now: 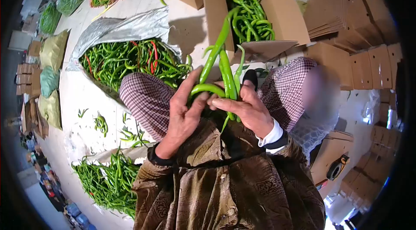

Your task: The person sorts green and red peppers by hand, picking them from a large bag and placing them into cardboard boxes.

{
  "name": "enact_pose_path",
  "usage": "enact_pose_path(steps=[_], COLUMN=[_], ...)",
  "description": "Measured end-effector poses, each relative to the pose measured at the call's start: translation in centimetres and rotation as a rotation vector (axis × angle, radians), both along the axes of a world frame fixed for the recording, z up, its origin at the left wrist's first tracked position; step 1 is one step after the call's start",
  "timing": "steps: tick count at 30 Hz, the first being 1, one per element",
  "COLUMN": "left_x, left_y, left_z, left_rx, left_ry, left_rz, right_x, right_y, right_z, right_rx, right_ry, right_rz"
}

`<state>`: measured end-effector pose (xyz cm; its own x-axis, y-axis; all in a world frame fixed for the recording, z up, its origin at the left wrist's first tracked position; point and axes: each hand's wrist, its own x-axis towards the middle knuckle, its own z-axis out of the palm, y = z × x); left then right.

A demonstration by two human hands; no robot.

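Observation:
Several long green chili peppers [226, 70] are held between my two hands, in front of my chest. My left hand [184, 106] is closed round a curved pepper and the lower part of a long one that points up. With thumb and fingers, my right hand [245, 108] grips more of them near their lower ends. Some fingertips are hidden behind the peppers. Just beyond my hands, an open cardboard box [277, 11] contains green peppers [251, 17]. To the left, an open white sack [117, 35] holds a heap of green peppers [130, 63] with a few red ones.
Another pile of green peppers [108, 182] lies at the lower left, and loose peppers [101, 124] are scattered on the floor. Cardboard boxes [364, 69] line the right side. A tape dispenser [337, 168] rests on cardboard at the lower right. Filled sacks [53, 50] stand at the far left.

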<state>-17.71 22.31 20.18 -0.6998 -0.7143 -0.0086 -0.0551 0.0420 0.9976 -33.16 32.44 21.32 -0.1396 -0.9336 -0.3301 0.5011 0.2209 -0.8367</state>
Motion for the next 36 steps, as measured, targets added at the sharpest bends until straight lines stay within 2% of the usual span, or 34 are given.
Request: enact_pose_path(steps=[2,3,4,5,6,8,12,14,18,20,22,26,28,30,31,33,34,36], left_x=[-0.4,-0.1,0.1,0.3,1.0,2.3,5.8,9.9,19.6,26.4,33.5,52.3,59.4,58.2,58.6,58.7,58.3,57.5], left_y=[0.1,-0.5,-1.2,-1.2,-2.0,-3.1,-5.2,-6.9,-8.3,-8.4,-7.4,-3.5,0.9,4.0,4.5,5.4,5.4,3.8], left_z=[1.7,1.1,0.6,1.1,1.1,1.4,3.7,2.8,0.9,-0.5,-1.8,-8.0,-10.1,-9.8,-9.9,-10.0,-10.4,-11.0], left_rx=[0.208,0.312,0.414,0.639,0.698,0.608,0.178,0.033,-0.277,-0.323,-0.420,-0.508,-0.470,-0.305,-0.303,-0.025,-0.243,-0.779], left_ry=[0.052,0.157,0.265,0.340,0.297,0.341,0.376,0.324,0.015,0.004,-0.104,-0.451,-0.827,-1.269,-1.271,-1.558,-1.759,-1.349], left_rz=[0.003,0.018,0.030,0.131,0.215,0.356,0.654,0.687,1.015,1.162,1.185,1.285,1.364,1.549,1.552,1.578,1.510,1.271], right_x=[-0.5,-0.7,-1.6,-1.9,-2.2,-3.3,-5.8,-6.5,-8.4,-9.4,-10.0,-10.4,-10.6,-10.7,-10.9,-11.2,-11.6,-13.5], right_y=[-0.4,-0.4,-0.4,-0.2,-0.1,0.0,-0.1,-0.3,-0.8,-1.2,-1.7,-2.7,-2.8,-2.6,-2.6,-2.9,-3.3,-3.9], right_z=[0.2,-0.1,-1.0,-1.4,-1.6,-2.1,-3.2,-2.7,-1.9,-1.3,-0.5,-0.8,-0.9,-0.2,0.0,0.6,1.2,3.3], right_rx=[0.020,0.030,0.040,0.039,0.037,0.002,-0.117,-0.158,-0.160,-0.241,-0.212,-0.303,-0.396,-0.338,-0.328,-0.293,-0.353,-0.330], right_ry=[0.096,0.039,0.117,0.041,-0.036,-0.145,-0.402,-0.451,-0.451,-0.526,-0.516,-0.581,-0.575,-0.516,-0.447,-0.317,-0.263,-0.067], right_rz=[0.021,-0.044,-0.004,-0.053,-0.103,-0.140,-0.173,-0.178,-0.173,-0.154,-0.216,-0.226,-0.171,-0.206,-0.223,-0.279,-0.265,-0.275])
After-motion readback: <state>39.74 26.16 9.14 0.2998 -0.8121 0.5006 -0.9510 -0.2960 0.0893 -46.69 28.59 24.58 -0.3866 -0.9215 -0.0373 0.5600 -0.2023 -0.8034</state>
